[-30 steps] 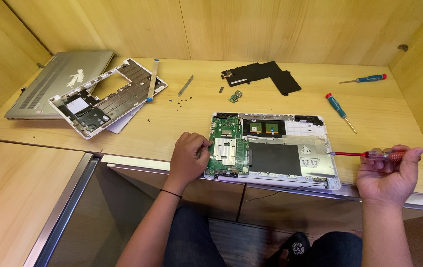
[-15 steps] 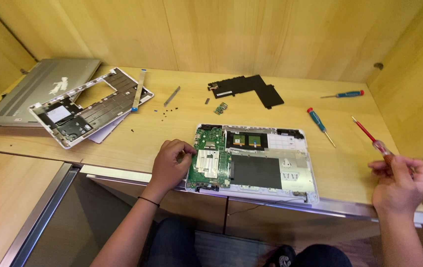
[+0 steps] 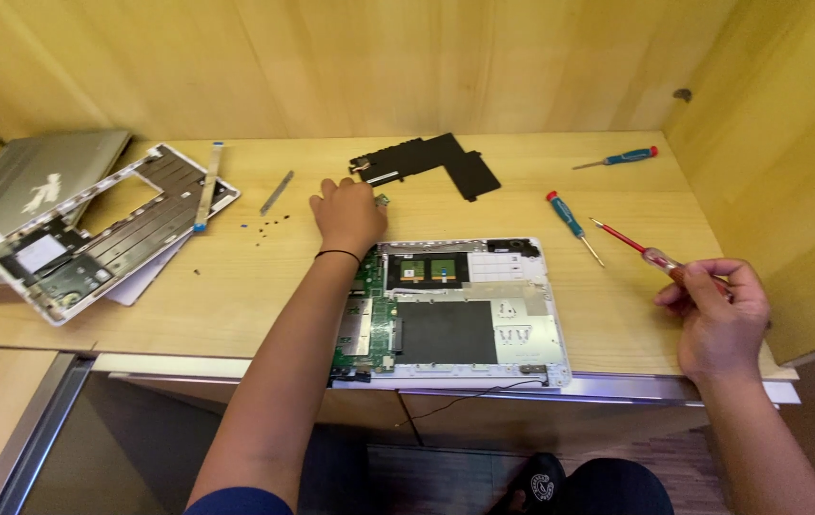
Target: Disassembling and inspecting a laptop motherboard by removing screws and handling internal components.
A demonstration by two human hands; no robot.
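Pinching red screwdriver [image 3: 638, 250], right hand [image 3: 717, 319]

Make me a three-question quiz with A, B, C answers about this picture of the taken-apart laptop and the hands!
1. Where is the left hand?
A. on the desk beyond the open laptop
B. on the grey lid
C. under the desk

2. How many screwdrivers show?
A. one
B. three
C. five

3. What is the right hand doing?
A. lying flat
B. holding a red screwdriver
C. holding a cup

Answers:
1 A, it rests by the black plate.
2 B, one red in the hand, two blue-handled ones on the desk.
3 B, its fingers grip the handle.
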